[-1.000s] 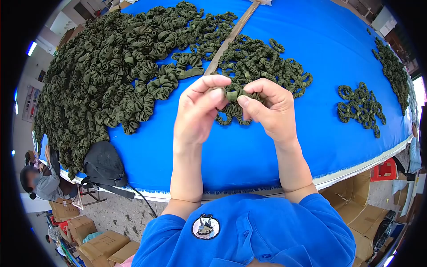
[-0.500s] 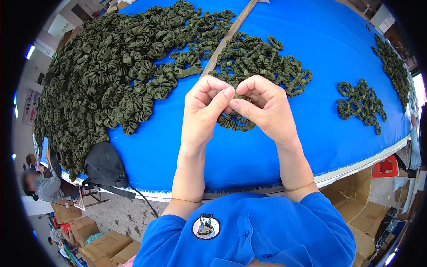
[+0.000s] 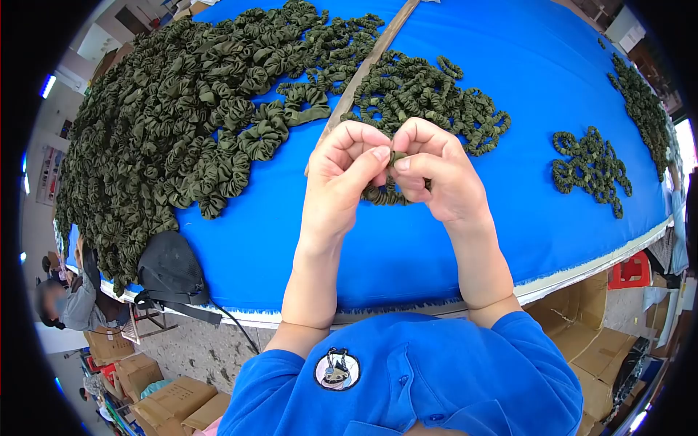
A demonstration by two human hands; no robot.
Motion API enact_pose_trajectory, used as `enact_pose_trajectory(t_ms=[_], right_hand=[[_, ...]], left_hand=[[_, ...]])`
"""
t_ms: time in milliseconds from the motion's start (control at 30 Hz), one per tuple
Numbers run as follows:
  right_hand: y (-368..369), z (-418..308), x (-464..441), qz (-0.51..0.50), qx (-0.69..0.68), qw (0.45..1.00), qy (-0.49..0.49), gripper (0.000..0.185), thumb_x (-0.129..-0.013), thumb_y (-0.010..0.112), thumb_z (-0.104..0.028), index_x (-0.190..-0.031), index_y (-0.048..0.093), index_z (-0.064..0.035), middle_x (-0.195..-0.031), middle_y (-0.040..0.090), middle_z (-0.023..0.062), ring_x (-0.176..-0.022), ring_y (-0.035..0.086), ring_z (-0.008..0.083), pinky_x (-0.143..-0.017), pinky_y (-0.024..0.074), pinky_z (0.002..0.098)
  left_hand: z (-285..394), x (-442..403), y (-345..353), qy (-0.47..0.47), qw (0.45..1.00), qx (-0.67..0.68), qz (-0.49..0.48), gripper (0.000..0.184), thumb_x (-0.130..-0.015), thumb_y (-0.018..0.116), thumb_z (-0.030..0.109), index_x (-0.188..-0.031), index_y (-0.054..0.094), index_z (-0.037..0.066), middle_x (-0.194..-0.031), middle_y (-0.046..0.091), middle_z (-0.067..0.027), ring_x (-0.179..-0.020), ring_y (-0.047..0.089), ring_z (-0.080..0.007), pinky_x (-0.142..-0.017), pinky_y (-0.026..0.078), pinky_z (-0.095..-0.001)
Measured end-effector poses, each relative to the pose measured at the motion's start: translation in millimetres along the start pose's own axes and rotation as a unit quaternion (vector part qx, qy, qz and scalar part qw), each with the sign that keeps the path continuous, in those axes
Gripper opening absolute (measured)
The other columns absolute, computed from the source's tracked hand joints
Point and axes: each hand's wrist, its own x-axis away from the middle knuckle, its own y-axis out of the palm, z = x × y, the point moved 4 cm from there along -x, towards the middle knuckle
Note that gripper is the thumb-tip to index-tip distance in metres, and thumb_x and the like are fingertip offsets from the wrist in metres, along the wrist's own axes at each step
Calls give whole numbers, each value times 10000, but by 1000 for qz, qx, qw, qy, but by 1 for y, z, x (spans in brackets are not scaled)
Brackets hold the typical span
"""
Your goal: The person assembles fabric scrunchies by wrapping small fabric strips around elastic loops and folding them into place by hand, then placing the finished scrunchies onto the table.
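A dark green scrunchie [image 3: 387, 195] is pinched between my two hands at the middle of the head view. My left hand [image 3: 343, 178] grips it between thumb and curled fingers. Opposite, my right hand [image 3: 445, 174] pinches the same band, thumb tip against the index finger. A small piece of green cloth shows between the thumbs; the rest of the loop hangs below and behind my fingers, partly hidden. Just beyond my hands lies a pile of small tightly gathered scrunchies [image 3: 418, 91].
A large heap of fuller scrunchies [image 3: 167, 116] covers the left of the blue table [image 3: 552, 65]. A wooden strip [image 3: 371, 62] divides the piles. A small cluster [image 3: 590, 171] lies right. A black bag [image 3: 171, 265] sits at the near edge; a person [image 3: 80, 298] is at far left.
My hands have shifted slightly right. The right hand has turned, its fingers now curled tighter, and a bit of green cloth shows between the thumbs. The hanging loop is less visible.
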Motion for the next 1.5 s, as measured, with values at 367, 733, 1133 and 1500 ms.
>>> enact_pose_trajectory(t_ms=[367,733,1133,1500], right_hand=[[24,-6,1,102,297,943,-114,51,-792,587,-11,-832,567,-35,-656,548,11,-544,409,40,-476,309,162],[13,-16,5,112,373,914,-113,49,-753,566,2,-783,574,-36,-640,555,-7,-554,418,48,-496,334,177],[19,-14,3,72,300,943,-126,102,-779,528,41,-832,579,-29,-612,505,-9,-519,380,34,-471,280,161],[25,-22,11,71,404,901,-141,86,-744,532,44,-775,571,-26,-596,497,-13,-519,366,51,-467,285,179]], left_hand=[[-5,2,-10,-35,976,207,60,134,-805,557,-19,-926,577,34,-722,561,-27,-598,490,-70,-560,398,-177],[4,-6,-13,-55,987,152,17,50,-832,553,22,-857,592,39,-665,548,-13,-586,464,-60,-555,374,-169],[-1,-2,-5,-31,999,-15,-37,132,-874,545,89,-754,562,38,-620,522,-24,-588,453,-80,-557,367,-186],[2,-8,-13,9,977,199,-74,225,-902,489,133,-694,529,58,-558,457,-2,-523,406,-96,-538,348,-210]])
